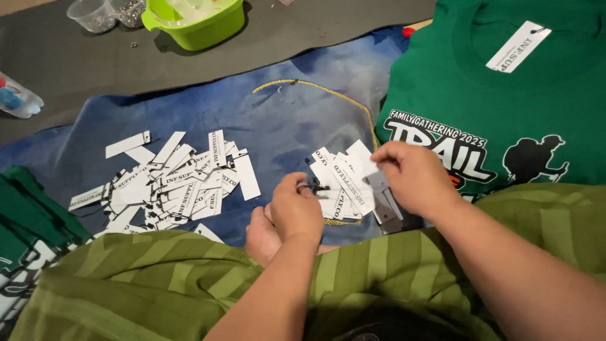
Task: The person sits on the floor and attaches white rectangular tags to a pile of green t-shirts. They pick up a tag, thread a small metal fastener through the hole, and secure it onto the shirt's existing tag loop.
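A small black fastener (314, 187) is pinched between the fingertips of the left hand (295, 211), which is curled over the person's lap. The right hand (413, 177) is closed on the top tag of a small stack of white paper tags (344, 180) lying between the two hands, just in front of the knees. The work is done on a floor covered by a blue mottled cloth (278, 120), with a dark grey mat (76, 63) seen beyond it. To the left of the left hand a larger loose heap of white tags (170, 183) is spread over the cloth. A thin yellow cord (328, 95) is looped on the cloth beyond the hands. Just right of the right hand a folded green shirt (505, 95) with a white print is laid, a white tag (517, 46) already fixed at its collar. More folded green cloth (28, 215) is seen at the far left. Well beyond the hands, a lime-green plastic tub (199, 22) and two clear cups (95, 14) are set on the mat. The lap is covered by green striped fabric (158, 278).
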